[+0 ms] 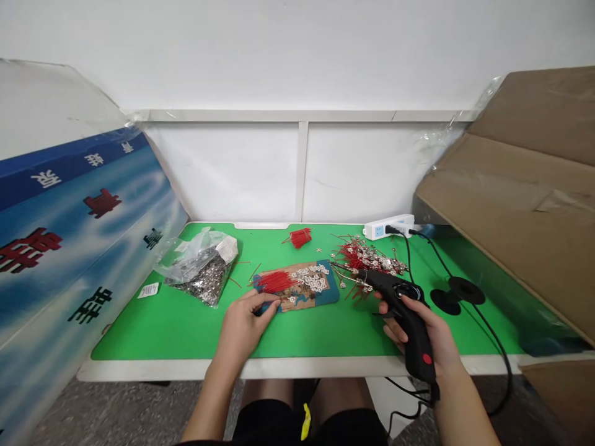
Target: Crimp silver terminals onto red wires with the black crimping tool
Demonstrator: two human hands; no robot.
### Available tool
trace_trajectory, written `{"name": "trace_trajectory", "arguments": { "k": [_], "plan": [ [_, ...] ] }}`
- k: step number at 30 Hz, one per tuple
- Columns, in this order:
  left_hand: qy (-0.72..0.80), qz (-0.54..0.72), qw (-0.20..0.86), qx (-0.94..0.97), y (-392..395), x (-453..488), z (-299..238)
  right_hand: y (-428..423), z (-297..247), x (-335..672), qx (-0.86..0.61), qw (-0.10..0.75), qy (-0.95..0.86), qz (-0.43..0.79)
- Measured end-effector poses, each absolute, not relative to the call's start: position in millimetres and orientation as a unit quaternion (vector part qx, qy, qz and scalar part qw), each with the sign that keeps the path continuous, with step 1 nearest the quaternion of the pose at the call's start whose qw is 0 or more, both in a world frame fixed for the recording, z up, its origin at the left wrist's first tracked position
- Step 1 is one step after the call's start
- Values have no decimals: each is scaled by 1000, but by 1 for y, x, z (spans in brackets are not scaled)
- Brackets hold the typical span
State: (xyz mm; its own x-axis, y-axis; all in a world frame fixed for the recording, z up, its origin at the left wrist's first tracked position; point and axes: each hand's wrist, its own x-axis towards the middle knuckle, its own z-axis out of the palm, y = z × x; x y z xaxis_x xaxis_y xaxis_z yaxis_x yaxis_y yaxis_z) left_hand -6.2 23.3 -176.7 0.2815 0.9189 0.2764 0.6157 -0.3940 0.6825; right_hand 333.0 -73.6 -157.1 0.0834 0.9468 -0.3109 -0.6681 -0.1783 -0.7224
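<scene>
My right hand [434, 328] grips a black soldering gun [411, 322], its thin metal tip and guide tube pointing left over the board's right end. At the front left edge of a blue-and-brown board [328, 297], my left hand [246, 322] has thumb and forefinger pinched on what looks like a thin wire. A small silvery metal piece [292, 299] lies just right of those fingertips. Across the board rests a row of red wires [274, 282], with several silvery metal pieces [316, 277] at their right ends. The soldering gun's tip is apart from the left hand.
A clear bag of metal pieces [204, 279] lies on the left. A red wire bundle [300, 237] sits at the back, and a loose pile of wires with metal pieces [372, 255] at right. Behind them are a white power strip [388, 227], black cords and a black spool [465, 290].
</scene>
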Motion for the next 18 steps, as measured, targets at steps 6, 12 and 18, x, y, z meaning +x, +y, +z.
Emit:
{"name": "trace_trajectory", "arguments": {
  "k": [6,12,18],
  "plan": [
    [502,331,245,760,24,-5,-176,-75,-159,335,-371,615,-168,675],
    [503,327,244,762,23,-6,-174,-75,-157,333,-370,620,-177,669],
    [492,365,282,738,25,-9,-177,-72,-162,338,-347,628,-195,669]
  ]
}}
